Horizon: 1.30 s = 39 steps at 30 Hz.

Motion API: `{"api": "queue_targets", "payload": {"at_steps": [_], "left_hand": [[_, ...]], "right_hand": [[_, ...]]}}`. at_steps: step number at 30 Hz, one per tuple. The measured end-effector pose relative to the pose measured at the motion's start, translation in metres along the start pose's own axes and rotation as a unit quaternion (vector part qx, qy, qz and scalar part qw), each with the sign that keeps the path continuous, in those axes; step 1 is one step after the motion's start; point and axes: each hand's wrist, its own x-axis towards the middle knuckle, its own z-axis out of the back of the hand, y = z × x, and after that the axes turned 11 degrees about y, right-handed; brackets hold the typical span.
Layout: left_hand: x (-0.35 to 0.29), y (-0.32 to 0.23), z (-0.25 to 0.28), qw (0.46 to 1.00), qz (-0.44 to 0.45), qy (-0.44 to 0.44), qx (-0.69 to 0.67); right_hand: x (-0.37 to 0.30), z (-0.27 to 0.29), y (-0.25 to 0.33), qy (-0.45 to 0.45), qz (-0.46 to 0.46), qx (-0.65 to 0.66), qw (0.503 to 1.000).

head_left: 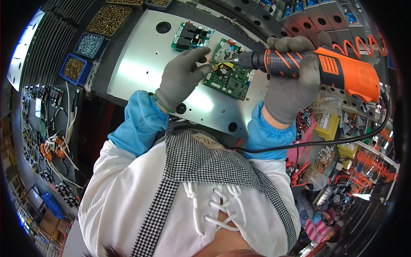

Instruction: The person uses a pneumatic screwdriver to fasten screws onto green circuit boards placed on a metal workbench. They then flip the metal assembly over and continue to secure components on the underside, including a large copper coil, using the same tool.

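Note:
My gloved right hand [295, 81] is wrapped round an orange and black electric screwdriver [342, 73]. The tool lies nearly level, its bit pointing left over a green circuit board [231, 81] with a yellow-wrapped part and white connectors. Close to the bit's tip is my gloved left hand [182, 77], thumb and forefinger bent with a gap between them; nothing shows held there. A smaller green board [190, 37] with black blocks and capacitors sits beyond it. Both boards rest on a shiny metal panel [141, 55] with several holes.
Blue bins hold brass-coloured screws [73, 69] and silvery screws [89, 45]; a larger bin [109, 19] of brass screws stands behind. From the screwdriver a black cable [334, 140] runs across my right forearm. A red coiled hose [359, 46] hangs at the far right. Another person [319, 227] is at lower right.

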Motion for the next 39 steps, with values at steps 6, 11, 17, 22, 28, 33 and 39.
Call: {"api": "queue_targets", "payload": {"at_steps": [6,11,17,22,28,33,39], "left_hand": [[-0.002,0.003,-0.008,0.990,-0.044,0.034,0.133],[-0.005,0.001,-0.009,0.987,-0.017,0.080,0.136],[-0.007,0.014,-0.008,0.996,0.002,0.078,0.034],[-0.009,0.011,-0.008,0.997,-0.001,0.076,0.023],[-0.008,0.005,-0.011,0.992,-0.008,0.058,0.109],[-0.006,0.006,-0.014,0.993,-0.014,0.018,0.113],[-0.007,0.013,-0.014,0.999,-0.011,0.014,0.037]], "right_hand": [[-0.012,0.014,0.003,0.018,-0.011,0.030,0.999],[-0.015,0.003,0.007,-0.002,-0.008,0.088,0.996],[-0.013,0.001,0.008,-0.019,0.008,0.054,0.998],[-0.014,0.005,0.009,-0.005,0.013,0.006,1.000],[-0.018,-0.004,0.009,-0.033,0.010,0.045,0.998],[-0.021,-0.011,0.007,-0.064,0.012,0.024,0.998],[-0.022,-0.008,0.008,-0.115,-0.018,0.003,0.993]]}}
